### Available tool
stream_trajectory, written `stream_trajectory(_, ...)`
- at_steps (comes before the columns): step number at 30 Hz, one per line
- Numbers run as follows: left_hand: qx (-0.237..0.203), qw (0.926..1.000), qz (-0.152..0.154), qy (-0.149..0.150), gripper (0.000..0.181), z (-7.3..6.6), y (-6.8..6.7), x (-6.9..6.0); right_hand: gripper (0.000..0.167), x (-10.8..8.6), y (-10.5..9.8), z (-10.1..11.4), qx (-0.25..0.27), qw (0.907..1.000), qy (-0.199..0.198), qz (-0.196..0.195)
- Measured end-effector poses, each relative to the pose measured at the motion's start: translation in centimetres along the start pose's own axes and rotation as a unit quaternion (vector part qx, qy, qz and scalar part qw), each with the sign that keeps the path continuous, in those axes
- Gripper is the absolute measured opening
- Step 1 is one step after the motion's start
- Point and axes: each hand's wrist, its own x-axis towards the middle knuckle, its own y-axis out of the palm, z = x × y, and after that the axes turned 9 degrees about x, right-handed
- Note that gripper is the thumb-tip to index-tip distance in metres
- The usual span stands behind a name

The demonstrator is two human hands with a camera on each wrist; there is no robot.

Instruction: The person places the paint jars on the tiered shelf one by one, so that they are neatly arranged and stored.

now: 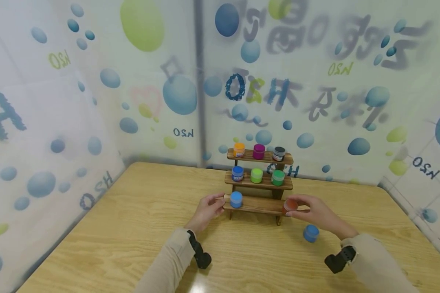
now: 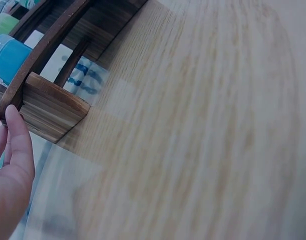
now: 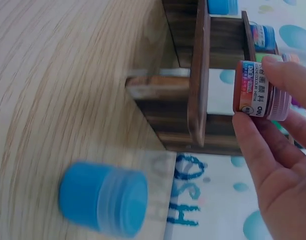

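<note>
A three-tier wooden display stand (image 1: 258, 204) stands on the table. At the left end of its lowest shelf, my left hand (image 1: 208, 211) pinches the shelf edge between thumb and fingers, as the left wrist view (image 2: 15, 150) also shows. Near the opposite end, my right hand (image 1: 315, 211) holds a reddish-brown paint jar (image 3: 253, 90) by its sides. In the right wrist view a small gap separates that jar from the lowest shelf. A light blue paint jar (image 1: 236, 200) sits on the lowest shelf, close to my left hand.
Orange (image 1: 239, 150), purple (image 1: 258, 151) and black (image 1: 279, 154) jars line the top shelf. Blue (image 1: 237, 173), light green (image 1: 256, 176) and green (image 1: 278, 178) ones fill the middle. Another blue jar (image 1: 311, 233) stands on the table below my right wrist. Patterned curtain (image 1: 183, 134) hangs behind.
</note>
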Motion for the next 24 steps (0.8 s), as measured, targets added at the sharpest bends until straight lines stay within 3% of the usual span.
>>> stream_trajectory(7, 0.0, 1.0, -0.001, -0.001, 0.036, 0.1, 0.0, 0.1, 0.046, 1.9, 1.5, 0.5, 0.016, 0.9996, 0.001, 0.022)
stream_trajectory(24, 0.005, 1.0, 0.005, -0.001, 0.037, 0.1, -0.1, 0.2, 0.045, 5.0, 4.0, 0.9, 0.027, 0.9994, -0.012, 0.017)
